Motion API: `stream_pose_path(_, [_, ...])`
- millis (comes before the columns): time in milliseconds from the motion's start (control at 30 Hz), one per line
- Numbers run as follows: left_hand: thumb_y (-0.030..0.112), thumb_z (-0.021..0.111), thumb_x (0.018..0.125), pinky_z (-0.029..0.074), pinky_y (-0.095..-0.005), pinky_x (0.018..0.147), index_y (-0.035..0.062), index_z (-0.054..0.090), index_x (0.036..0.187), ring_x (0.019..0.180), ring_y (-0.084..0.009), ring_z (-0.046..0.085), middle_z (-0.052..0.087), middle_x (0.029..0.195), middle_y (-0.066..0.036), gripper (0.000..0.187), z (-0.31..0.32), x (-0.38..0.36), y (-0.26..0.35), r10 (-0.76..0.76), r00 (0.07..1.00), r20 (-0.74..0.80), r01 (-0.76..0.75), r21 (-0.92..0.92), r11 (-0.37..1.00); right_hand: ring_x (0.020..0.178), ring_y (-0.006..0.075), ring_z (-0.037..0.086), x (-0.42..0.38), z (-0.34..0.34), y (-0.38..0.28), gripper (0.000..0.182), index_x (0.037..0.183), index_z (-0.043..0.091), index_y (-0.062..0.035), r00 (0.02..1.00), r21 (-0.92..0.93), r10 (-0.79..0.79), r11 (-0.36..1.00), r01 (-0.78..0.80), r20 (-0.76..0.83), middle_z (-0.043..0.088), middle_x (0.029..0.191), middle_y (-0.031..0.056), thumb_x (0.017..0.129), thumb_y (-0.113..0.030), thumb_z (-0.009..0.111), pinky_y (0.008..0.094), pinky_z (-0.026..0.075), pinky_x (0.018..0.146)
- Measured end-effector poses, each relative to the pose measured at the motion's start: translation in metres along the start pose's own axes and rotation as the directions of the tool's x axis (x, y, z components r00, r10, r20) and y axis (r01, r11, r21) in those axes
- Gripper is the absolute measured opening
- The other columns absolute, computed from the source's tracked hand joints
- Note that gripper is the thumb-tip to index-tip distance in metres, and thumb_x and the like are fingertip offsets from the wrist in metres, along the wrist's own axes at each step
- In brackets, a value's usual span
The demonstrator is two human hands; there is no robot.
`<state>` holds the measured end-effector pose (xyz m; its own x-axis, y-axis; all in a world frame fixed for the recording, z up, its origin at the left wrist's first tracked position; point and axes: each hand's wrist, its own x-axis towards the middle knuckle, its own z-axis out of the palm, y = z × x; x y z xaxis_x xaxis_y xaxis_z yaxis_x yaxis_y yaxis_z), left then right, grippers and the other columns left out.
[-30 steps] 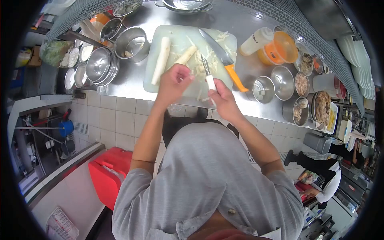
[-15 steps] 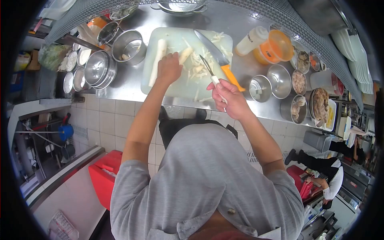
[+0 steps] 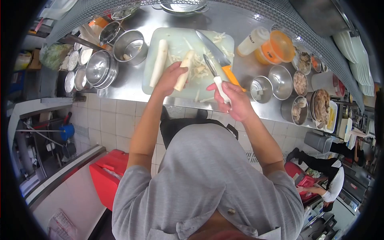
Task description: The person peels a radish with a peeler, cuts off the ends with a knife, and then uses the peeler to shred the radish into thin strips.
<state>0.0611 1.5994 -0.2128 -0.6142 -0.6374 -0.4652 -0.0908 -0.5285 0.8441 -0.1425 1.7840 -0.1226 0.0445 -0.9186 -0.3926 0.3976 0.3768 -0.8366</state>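
My left hand (image 3: 171, 78) grips a short, pale root vegetable piece (image 3: 185, 70), tilted over the cutting board (image 3: 194, 35). My right hand (image 3: 234, 100) is closed around the white handle of a peeler (image 3: 218, 82), its metal blade pointing away from me. A longer pale, peeled root vegetable (image 3: 159, 63) lies along the board's left side. Pale peelings (image 3: 200, 73) are heaped in the middle of the board. Right of them lies a large knife (image 3: 214, 49) with a yellow handle, its handle end partly behind my right hand.
Metal bowls (image 3: 98, 68) and a pot (image 3: 130, 47) stand left of the board. On the right are a squeeze bottle (image 3: 253, 41), an orange tub (image 3: 276, 48) and several food-filled bowls. A red bin (image 3: 106, 176) stands behind on the left. Another person (image 3: 334, 180) works at far right.
My left hand has picked the short root piece up off the board and turned it toward me. My right hand has shifted slightly, tilting the peeler.
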Motion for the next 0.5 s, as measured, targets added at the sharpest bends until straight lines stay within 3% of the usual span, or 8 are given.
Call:
stream_pose_path(33, [0.035, 0.061, 0.102, 0.051, -0.0314, 0.060, 0.0044, 0.060, 0.129, 0.078, -0.0173, 0.065, 0.064, 0.096, -0.006, 0.041, 0.003, -0.010, 0.001, -0.014, 0.999, 0.045, 0.018, -0.104, 0.994, 0.060, 0.0106, 0.048, 0.001, 0.001, 0.000, 0.043, 0.125, 0.066, -0.0029, 0.998, -0.146, -0.025, 0.989, 0.017, -0.057, 0.055, 0.078, 0.0006, 0.112, -0.039, 0.048, 0.0281, 0.044, 0.057])
stream_pose_path(67, [0.038, 0.059, 0.103, 0.050, -0.0300, 0.053, 0.0057, 0.060, 0.128, 0.074, -0.0152, 0.065, 0.064, 0.096, -0.005, 0.041, 0.004, -0.017, 0.000, -0.022, 0.996, 0.090, 0.040, -0.206, 0.978, 0.067, 0.0134, 0.053, 0.003, 0.002, 0.004, 0.041, 0.125, 0.067, -0.0031, 0.983, -0.362, -0.149, 0.926, 0.103, -0.104, 0.058, 0.084, 0.0018, 0.111, -0.037, 0.049, 0.0297, 0.046, 0.063])
stream_pose_path(133, [0.044, 0.046, 0.110, 0.049, -0.0295, 0.052, 0.0038, 0.060, 0.129, 0.073, -0.0165, 0.062, 0.064, 0.097, -0.006, 0.046, 0.006, -0.026, -0.001, 0.003, 0.979, 0.205, 0.082, -0.407, 0.910, 0.081, 0.0190, 0.063, 0.008, 0.000, 0.015, 0.037, 0.125, 0.067, -0.0035, 0.908, -0.737, -0.407, 0.644, 0.205, -0.103, 0.065, 0.094, 0.0043, 0.111, -0.033, 0.051, 0.0330, 0.052, 0.075])
stream_pose_path(200, [0.046, 0.040, 0.112, 0.048, -0.0291, 0.052, 0.0024, 0.060, 0.131, 0.073, -0.0176, 0.061, 0.064, 0.099, -0.007, 0.051, 0.013, -0.035, 0.001, 0.028, 0.957, 0.290, 0.145, -0.554, 0.820, 0.087, 0.0287, 0.067, 0.009, -0.004, 0.020, 0.035, 0.124, 0.065, -0.0030, 0.888, -0.812, -0.455, 0.542, 0.217, -0.066, 0.068, 0.097, 0.0132, 0.108, -0.033, 0.055, 0.0394, 0.053, 0.078])
stream_pose_path(233, [0.045, 0.038, 0.112, 0.048, -0.0286, 0.054, -0.0004, 0.054, 0.139, 0.081, -0.0185, 0.060, 0.063, 0.103, -0.008, 0.055, 0.012, -0.034, -0.006, 0.043, 0.953, 0.299, 0.138, -0.558, 0.818, 0.091, 0.0335, 0.069, 0.009, -0.004, 0.022, 0.035, 0.123, 0.064, -0.0027, 0.879, -0.844, -0.474, 0.489, 0.221, -0.044, 0.070, 0.099, 0.0177, 0.107, -0.033, 0.057, 0.0426, 0.054, 0.079])
stream_pose_path(333, [0.043, 0.039, 0.112, 0.049, -0.0291, 0.057, -0.0004, 0.048, 0.147, 0.088, -0.0184, 0.059, 0.062, 0.109, -0.009, 0.056, 0.011, -0.032, -0.010, 0.113, 0.904, 0.412, 0.187, -0.620, 0.762, 0.088, 0.0374, 0.068, 0.003, 0.008, 0.022, 0.031, 0.119, 0.065, -0.0033, 0.868, -0.857, -0.495, 0.427, 0.288, 0.045, 0.069, 0.098, 0.0181, 0.105, -0.031, 0.060, 0.0425, 0.054, 0.075])
stream_pose_path(500, [0.039, 0.043, 0.112, 0.049, -0.0286, 0.064, -0.0006, 0.045, 0.149, 0.089, -0.0180, 0.056, 0.061, 0.110, -0.009, 0.054, 0.022, -0.035, 0.000, 0.098, 0.904, 0.416, 0.237, -0.677, 0.696, 0.083, 0.0348, 0.069, -0.006, 0.024, 0.015, 0.026, 0.112, 0.066, -0.0042, 0.843, -0.898, -0.489, 0.233, 0.373, 0.223, 0.068, 0.096, 0.0138, 0.101, -0.028, 0.065, 0.0434, 0.055, 0.070])
